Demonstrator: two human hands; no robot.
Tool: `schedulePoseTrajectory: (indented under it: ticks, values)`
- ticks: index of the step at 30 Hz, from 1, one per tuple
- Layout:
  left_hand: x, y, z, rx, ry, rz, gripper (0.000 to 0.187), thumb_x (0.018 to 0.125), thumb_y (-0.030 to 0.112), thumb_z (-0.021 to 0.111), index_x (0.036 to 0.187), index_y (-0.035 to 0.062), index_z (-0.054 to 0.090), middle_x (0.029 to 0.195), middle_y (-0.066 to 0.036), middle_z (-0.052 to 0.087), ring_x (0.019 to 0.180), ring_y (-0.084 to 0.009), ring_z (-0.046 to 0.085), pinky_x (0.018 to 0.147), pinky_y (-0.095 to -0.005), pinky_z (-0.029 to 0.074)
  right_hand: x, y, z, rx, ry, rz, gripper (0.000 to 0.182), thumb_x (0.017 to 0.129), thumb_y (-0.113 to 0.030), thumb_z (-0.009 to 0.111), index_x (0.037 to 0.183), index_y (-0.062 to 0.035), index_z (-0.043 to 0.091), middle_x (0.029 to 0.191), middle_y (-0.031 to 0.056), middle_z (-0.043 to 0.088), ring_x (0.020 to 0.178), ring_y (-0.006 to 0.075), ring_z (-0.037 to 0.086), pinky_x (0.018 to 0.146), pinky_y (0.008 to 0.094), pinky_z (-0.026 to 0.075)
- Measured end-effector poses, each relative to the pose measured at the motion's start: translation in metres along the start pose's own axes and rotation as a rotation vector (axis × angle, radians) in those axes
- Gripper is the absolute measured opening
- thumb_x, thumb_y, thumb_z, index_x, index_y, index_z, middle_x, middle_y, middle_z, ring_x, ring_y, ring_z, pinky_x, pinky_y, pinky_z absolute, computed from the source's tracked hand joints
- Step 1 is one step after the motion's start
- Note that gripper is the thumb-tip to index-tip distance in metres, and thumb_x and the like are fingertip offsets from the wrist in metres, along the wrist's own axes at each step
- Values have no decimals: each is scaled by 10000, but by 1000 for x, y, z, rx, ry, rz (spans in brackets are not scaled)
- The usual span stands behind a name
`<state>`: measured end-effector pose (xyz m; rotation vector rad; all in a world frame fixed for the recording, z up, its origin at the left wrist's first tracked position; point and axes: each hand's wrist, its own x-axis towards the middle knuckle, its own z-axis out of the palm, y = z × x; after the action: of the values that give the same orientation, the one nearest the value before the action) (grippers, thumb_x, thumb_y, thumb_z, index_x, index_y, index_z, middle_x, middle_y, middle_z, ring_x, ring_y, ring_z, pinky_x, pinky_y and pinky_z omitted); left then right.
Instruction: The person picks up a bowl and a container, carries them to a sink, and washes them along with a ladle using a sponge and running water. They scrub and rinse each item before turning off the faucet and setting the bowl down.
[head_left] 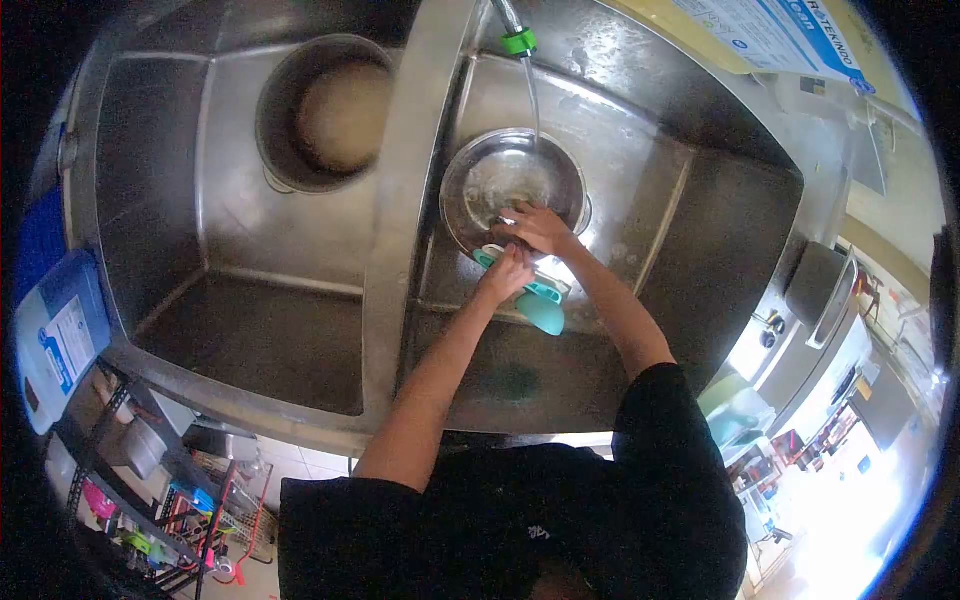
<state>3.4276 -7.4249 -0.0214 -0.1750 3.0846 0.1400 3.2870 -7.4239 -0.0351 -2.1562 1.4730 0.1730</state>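
Note:
A round metal pot [465,180] stands in the right sink basin, and water runs into it from the tap [520,42] with a green collar. My left hand [508,272] is closed around a turquoise-and-white utensil [543,290] at the pot's near rim. A rounded turquoise end [541,314] sticks out below that hand, toward me. Over the near side of the pot, my right hand [538,230] curls its fingers close to my left fingertips. Whatever lies under the right fingers is hidden.
In the left basin sits a larger, deep pot [280,125] with a brownish inside. A steel divider [400,230] separates the basins. A blue-capped plastic container [65,335] stands at the left edge, and a yellowish labelled jug [770,35] at the back right.

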Motion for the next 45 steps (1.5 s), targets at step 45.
schedulePoseTrajectory:
  ticks: [45]
  values:
    - [-10, -41, -113, -2208, 134, -1183, 611, 632, 245, 693, 1104, 10, 384, 1060, -115, 447, 996, -191, 413, 892, -333, 273, 24, 36, -394, 670, 50, 222, 266, 655, -191, 596, 841, -8, 540, 693, 51, 520, 647, 145, 518, 510, 258, 449]
